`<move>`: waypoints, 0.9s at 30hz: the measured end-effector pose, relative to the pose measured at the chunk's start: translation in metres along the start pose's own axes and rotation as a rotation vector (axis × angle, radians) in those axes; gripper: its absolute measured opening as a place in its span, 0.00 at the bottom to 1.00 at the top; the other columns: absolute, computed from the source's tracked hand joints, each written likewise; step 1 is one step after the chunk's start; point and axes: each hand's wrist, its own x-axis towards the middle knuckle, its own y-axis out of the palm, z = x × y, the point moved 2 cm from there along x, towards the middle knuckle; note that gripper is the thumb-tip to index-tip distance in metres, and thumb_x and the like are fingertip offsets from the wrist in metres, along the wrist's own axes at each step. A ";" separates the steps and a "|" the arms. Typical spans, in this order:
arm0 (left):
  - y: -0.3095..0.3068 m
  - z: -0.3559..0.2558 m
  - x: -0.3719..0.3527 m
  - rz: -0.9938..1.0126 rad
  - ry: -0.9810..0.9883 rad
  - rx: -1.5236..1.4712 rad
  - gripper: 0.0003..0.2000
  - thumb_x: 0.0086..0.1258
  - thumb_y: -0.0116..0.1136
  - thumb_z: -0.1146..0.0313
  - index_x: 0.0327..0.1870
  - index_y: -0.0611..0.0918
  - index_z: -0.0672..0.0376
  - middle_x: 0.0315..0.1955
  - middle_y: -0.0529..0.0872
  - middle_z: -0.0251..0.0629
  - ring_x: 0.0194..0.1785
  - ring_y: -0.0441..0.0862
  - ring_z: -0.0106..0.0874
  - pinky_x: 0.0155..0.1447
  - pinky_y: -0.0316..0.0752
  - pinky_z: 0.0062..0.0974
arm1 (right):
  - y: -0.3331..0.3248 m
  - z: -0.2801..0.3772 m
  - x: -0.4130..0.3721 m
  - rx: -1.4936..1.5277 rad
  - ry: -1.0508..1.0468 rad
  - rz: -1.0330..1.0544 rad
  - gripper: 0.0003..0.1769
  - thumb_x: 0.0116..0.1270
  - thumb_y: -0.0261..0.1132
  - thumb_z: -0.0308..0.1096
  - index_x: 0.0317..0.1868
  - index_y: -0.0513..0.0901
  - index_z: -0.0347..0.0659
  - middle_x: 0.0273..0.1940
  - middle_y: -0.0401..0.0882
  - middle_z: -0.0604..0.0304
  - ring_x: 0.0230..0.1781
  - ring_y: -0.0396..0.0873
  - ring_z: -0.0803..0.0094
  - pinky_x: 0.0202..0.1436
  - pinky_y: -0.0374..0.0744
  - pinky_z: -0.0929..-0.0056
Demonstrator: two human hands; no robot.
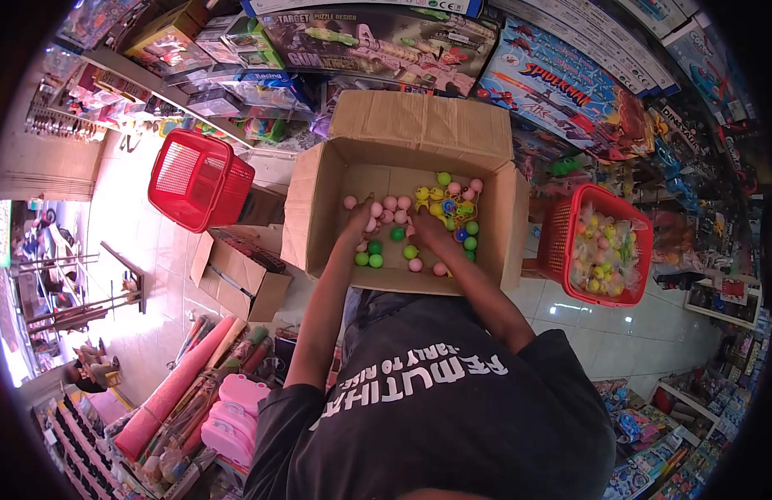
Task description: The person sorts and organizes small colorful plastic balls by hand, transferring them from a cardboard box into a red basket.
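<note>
An open cardboard box stands before me with small pink, yellow and green balls inside. My left hand is down in it, fingers curved around pink balls at the left of the cluster. Opposite it, my right hand reaches among the balls, beside a pile of yellow balls with strings. Its fingertips are too small and partly hidden to read. Between the hands lie more pink balls and a dark green ball. Light green balls rest near the box's front wall.
To the right stands a red basket holding bagged balls. Another red basket is at the left, above a smaller cardboard box. Boxed toys line the shelf ahead. Rolls and pink cases lie behind left.
</note>
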 end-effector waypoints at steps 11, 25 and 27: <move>0.008 -0.012 -0.013 -0.048 0.033 0.077 0.23 0.69 0.42 0.47 0.31 0.75 0.60 0.19 0.77 0.36 0.17 0.72 0.25 0.19 0.68 0.22 | 0.038 0.003 0.016 -0.262 0.035 0.044 0.34 0.48 0.68 0.31 0.55 0.63 0.33 0.51 0.64 0.44 0.44 0.77 0.52 0.38 0.81 0.59; 0.012 -0.010 -0.019 0.075 0.009 -0.023 0.18 0.70 0.42 0.50 0.38 0.75 0.56 0.24 0.77 0.33 0.22 0.72 0.22 0.22 0.67 0.19 | 0.027 -0.012 0.015 0.200 0.055 0.073 0.45 0.42 0.72 0.43 0.58 0.60 0.32 0.48 0.71 0.42 0.45 0.76 0.51 0.45 0.77 0.61; 0.017 -0.015 -0.025 0.077 0.028 -0.030 0.17 0.70 0.41 0.50 0.41 0.75 0.55 0.28 0.78 0.34 0.25 0.75 0.23 0.25 0.70 0.18 | 0.015 -0.013 0.012 0.313 0.039 0.083 0.44 0.43 0.71 0.44 0.57 0.62 0.32 0.46 0.73 0.42 0.44 0.78 0.53 0.45 0.78 0.63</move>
